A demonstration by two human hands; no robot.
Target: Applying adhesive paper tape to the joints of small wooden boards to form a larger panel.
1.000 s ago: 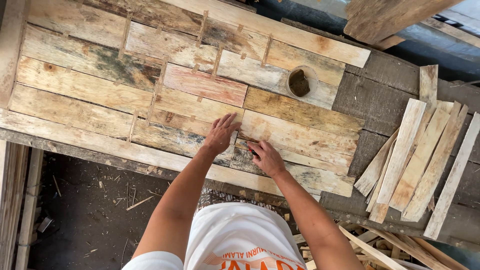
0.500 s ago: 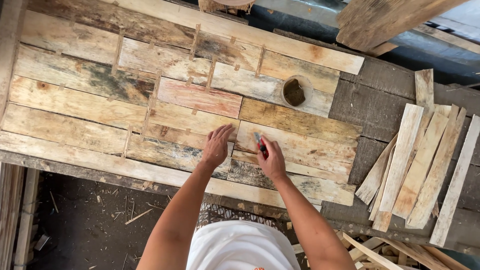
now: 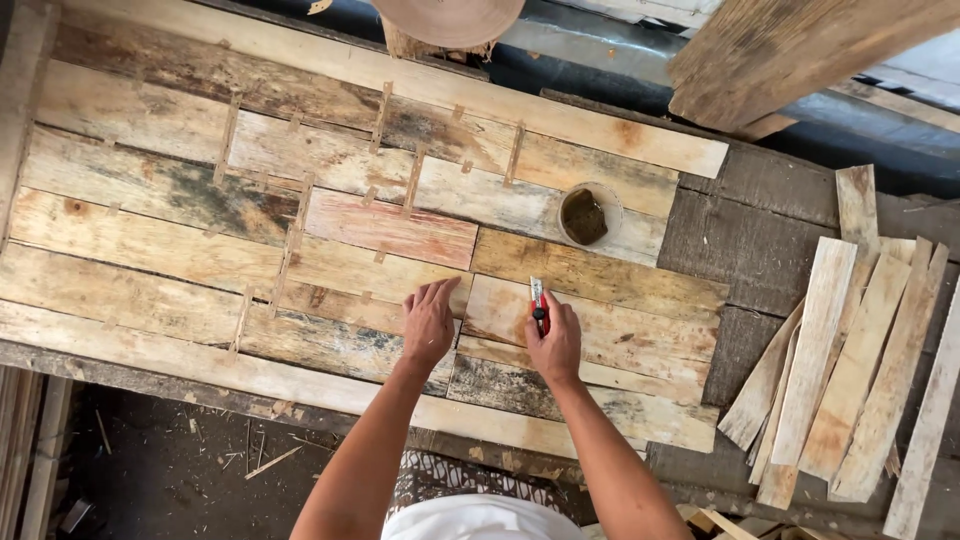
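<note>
A panel of weathered wooden planks [image 3: 200, 230] lies flat across the workbench, its joints bridged by small strips of tape. My left hand [image 3: 429, 322] rests palm down on the planks near the panel's front edge, fingers spread. Just to its right, my right hand [image 3: 555, 340] grips a small red and black utility knife [image 3: 538, 300] with its tip pointing away from me onto a pale plank.
A small round tin [image 3: 586, 214] with dark contents sits on the planks beyond my right hand. Several loose thin wood slats [image 3: 850, 360] lie stacked on the right. A roll of tape [image 3: 448, 18] stands at the far edge. Dirt floor [image 3: 150, 450] shows below the bench.
My view has shifted a little, so the panel sits lower in frame. Both hands stay close together near the front edge, and the red knife now shows clearly in my right hand.
</note>
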